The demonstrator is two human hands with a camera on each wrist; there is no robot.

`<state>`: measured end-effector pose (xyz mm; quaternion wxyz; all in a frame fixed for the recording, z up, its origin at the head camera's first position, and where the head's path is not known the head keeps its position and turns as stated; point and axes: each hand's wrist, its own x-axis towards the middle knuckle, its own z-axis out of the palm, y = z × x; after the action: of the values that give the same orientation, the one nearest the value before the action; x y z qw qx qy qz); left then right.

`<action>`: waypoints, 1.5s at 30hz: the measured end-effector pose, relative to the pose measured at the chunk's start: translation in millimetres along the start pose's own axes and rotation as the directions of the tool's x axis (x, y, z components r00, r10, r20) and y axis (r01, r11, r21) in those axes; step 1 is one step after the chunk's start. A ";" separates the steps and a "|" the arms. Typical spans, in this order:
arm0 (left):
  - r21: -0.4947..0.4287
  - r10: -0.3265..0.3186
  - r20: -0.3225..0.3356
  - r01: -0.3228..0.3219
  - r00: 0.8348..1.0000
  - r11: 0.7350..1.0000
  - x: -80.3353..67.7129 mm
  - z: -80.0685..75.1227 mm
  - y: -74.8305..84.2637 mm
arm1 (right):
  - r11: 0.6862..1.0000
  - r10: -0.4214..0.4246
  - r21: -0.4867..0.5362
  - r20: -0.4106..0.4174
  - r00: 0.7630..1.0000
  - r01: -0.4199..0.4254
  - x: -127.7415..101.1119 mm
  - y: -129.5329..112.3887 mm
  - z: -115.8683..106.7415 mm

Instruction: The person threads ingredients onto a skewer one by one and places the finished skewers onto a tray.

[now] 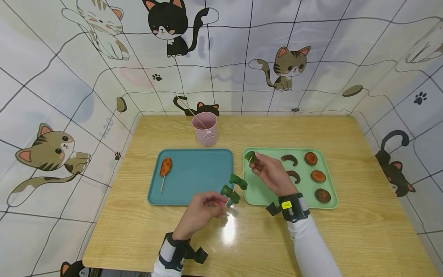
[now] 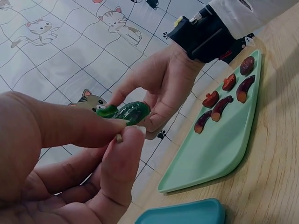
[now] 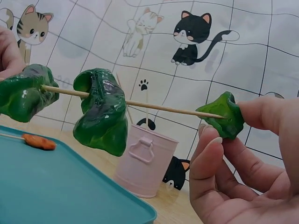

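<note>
Two green pepper pieces [image 3: 100, 112] sit on a thin skewer [image 3: 154, 107], held up over the desk's near middle. The left hand [image 1: 202, 211] pinches its blunt end; the right hand [image 1: 273, 173] fingers pinch a third piece [image 3: 224, 114] at the tip. Push crooked and the point could poke a finger, or the stick could snap.

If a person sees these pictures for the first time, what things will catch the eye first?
First comes the thin wooden skewer held in the air above the table between the two trays, with two green pepper pieces on it. The left hand pinches its lower end, and the right hand pinches a third green piece at its tip. Next come the teal tray with one orange skewer and the pink bucket behind it.
</note>
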<state>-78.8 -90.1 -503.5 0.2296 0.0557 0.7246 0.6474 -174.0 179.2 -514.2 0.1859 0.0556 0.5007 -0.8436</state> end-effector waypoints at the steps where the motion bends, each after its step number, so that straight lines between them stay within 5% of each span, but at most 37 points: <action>1: 0.003 0.000 0.004 0.000 1.000 1.000 0.0 0.1 0.6 | 1.000 0.000 -0.004 -0.006 1.000 0.000 0.2 0.0 -0.3; 21: -0.010 -0.003 -0.006 0.003 1.000 1.000 -0.4 -2.8 -6.3 | 0.977 -0.075 -0.203 -0.071 0.995 0.060 -2.7 3.2 2.3; 31: -0.023 -0.003 -0.007 0.003 1.000 1.000 0.9 -2.0 -5.8 | 0.995 -0.007 -0.100 -0.016 1.000 0.005 -2.1 0.7 -1.1; 45: -0.074 0.009 0.063 -0.005 0.998 0.997 -2.1 -1.1 4.6 | 0.998 0.055 -0.013 -0.052 0.997 -0.056 2.2 1.9 -2.7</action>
<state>-78.4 -91.2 -498.5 0.2520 0.0700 0.6923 0.6726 -175.7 180.1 -517.7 0.1967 0.0898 0.5095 -0.8328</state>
